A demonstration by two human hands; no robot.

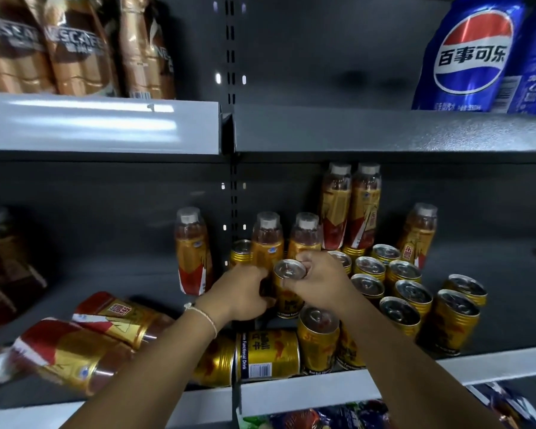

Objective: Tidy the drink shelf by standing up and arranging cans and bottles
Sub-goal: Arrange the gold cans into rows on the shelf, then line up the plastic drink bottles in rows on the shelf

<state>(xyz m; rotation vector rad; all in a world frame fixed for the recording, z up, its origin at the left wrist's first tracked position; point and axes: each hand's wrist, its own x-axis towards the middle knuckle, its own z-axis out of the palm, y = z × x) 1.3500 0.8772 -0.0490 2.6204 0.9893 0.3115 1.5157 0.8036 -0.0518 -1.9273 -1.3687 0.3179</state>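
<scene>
- Up close in the head view, the right hand (317,281) pinches the rim of an upright gold can (288,289), thumb and fingers curled round its silver ribbed lid.
- Just left of it, the left hand (243,294) curls its fingers behind that same can's side; whether it grips the can or a thing behind it cannot be told. A thin braided wristband (203,315) circles that wrist.
- Behind the hands stand slim plastic bottles (266,239) with grey caps, clear shoulders and glossy gold-and-red wrap; two taller ones (350,209) stand against the back panel, one (194,250) stands apart on the left, and another (416,235) at right.
- To the right, a cluster of upright gold cans (412,295) shows round silver tops with pull tabs, packed close together.
- At the front edge, one can (268,356) lies on its side, barcode up, touching an upright can (317,342) beside it.
- Two bottles (75,351) of the same kind lie tipped over at the left front of the dark, matte metal shelf (322,388).
- On the shelf above sit shiny brown coffee bottles (75,48) at left and a blue cola can (471,57) at right.
</scene>
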